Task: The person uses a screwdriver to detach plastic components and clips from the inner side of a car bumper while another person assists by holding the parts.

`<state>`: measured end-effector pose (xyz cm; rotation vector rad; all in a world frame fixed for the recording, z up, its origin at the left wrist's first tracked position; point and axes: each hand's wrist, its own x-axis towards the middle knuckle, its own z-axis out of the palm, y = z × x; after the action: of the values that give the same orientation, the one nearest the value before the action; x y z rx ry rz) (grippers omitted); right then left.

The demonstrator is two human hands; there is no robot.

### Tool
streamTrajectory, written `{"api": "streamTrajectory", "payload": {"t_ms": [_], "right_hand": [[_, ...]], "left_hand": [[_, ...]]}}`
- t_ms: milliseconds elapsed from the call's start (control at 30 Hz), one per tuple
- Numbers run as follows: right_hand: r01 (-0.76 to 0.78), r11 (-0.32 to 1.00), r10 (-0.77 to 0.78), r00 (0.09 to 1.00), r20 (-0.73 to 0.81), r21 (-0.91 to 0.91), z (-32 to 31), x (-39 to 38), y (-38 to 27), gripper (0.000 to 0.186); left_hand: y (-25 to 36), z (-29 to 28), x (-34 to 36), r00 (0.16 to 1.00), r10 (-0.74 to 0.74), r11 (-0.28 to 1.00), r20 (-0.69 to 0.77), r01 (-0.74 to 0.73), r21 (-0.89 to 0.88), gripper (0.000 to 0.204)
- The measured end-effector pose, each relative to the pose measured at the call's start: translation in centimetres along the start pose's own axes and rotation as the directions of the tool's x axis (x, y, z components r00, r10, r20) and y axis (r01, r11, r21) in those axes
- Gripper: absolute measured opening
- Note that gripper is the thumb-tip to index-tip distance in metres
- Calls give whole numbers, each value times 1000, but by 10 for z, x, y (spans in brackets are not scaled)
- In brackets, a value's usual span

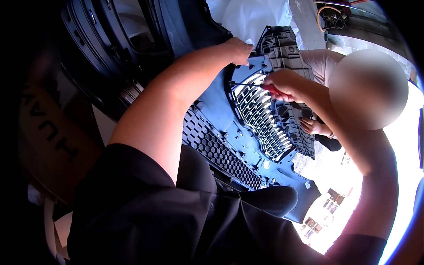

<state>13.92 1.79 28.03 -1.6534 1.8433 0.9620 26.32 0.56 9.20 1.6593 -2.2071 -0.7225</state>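
Holding a red-handled screwdriver [268, 88] closed in the fingers, a person's right-hand grip [285, 85] works above the chrome-trimmed car grille [265, 123], the shaft pointing left to the grille's upper corner. The grille sits within a dark blue bumper cover [217, 102], which stretches diagonally before the person's knees, a black honeycomb mesh [217, 146] along its near side. The left-hand grip [238, 51] rests at the cover's far edge; how tightly its fingers close cannot be told. Opposite, a co-worker's hand [311, 126] touches a grey ribbed plastic panel [289, 53] just beside the grille. White sheeting [254, 13] lies beyond, with dark molded panels [106, 53] at left.
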Motion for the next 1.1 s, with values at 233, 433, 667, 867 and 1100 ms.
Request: {"api": "streamTrajectory", "payload": {"t_ms": [233, 433, 667, 867, 1100], "right_hand": [[388, 59, -704, 670, 237, -920, 21, -31, 10, 13], [229, 892, -226, 973, 53, -389, 13, -2, -6, 18], [341, -117, -707, 631, 319, -933, 14, -21, -4, 9], [497, 535, -794, 573, -204, -684, 27, -43, 2, 26], [307, 951, -256, 850, -460, 37, 30, -32, 5, 34]], "left_hand": [[-7, -1, -2, 996, -80, 997, 45, 81, -9, 76], [-17, 2, -13, 992, -115, 993, 48, 116, 1, 71], [-6, 1, -1, 991, -97, 995, 90, 99, -20, 70], [-10, 5, -6, 993, -79, 996, 82, 81, -22, 68], [-7, 6, -1, 995, -89, 996, 48, 90, -20, 71]]}}
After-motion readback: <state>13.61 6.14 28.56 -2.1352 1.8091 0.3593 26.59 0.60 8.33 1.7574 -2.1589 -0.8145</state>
